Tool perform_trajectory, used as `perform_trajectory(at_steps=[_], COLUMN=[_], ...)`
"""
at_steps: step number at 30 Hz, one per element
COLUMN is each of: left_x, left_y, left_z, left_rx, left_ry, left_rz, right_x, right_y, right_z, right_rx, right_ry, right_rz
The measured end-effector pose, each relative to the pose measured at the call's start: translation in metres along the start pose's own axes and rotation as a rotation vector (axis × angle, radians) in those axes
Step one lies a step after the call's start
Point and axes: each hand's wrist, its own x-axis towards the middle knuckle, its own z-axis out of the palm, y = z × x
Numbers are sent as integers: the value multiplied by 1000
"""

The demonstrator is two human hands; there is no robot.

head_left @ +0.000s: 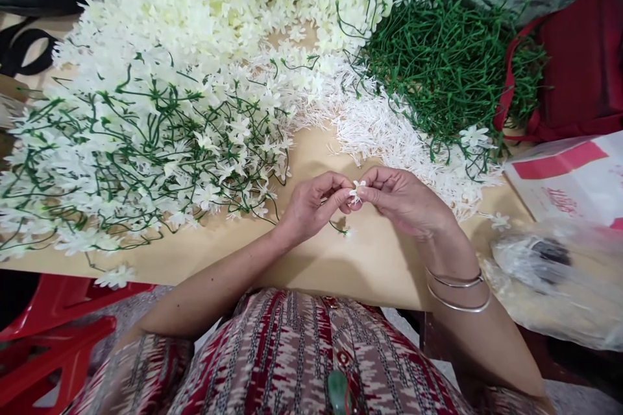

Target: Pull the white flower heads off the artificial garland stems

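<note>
A small white artificial flower (357, 192) is pinched between my two hands, just above the table's near edge. My left hand (314, 204) is closed, with thumb and forefinger at the flower's left side. From the other side, my right hand (406, 201) grips it between thumb and fingertips. Under the hands, a short green stem with a white tip (341, 229) shows; whether it lies on the table or hangs is unclear. Straight ahead lies a heap of thin white stamen-like pieces (379, 126). White flowers on green stems (146, 149) are piled to the left.
Loose white petals (195, 6) form a big heap at the back. Green stems (438, 58) are massed at the back right, by a red bag (581, 65). A printed bag (574, 175) and clear plastic (559, 285) lie right. Red stools (63, 337) stand below left.
</note>
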Motion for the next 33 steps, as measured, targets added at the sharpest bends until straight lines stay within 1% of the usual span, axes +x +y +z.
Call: perform_trajectory(at_steps=[6,11,16,21,26,30,33], left_x=[1,0,0,1,-1,-1,-2], left_y=[-2,0,0,-1,1,2,2], left_z=[1,2,1,2,2,2,2], left_rx=[24,-23,6,33,48,89,114], left_ry=[-11,-50,-20,8,10,6,8], left_rz=[25,31,33,31,29,47,55], right_x=[1,0,-1,-2,-4,-6,-7], right_y=[2,-1,-1,-1,-4,-7,-7], right_z=[-4,-9,-11,-9,-6,-3,0], right_rx=[11,25,-9,6,-7,-4,-26], right_ry=[-7,-39,-67,-26,10,27,54], right_rz=[-17,-22,-39,4,57,68,51])
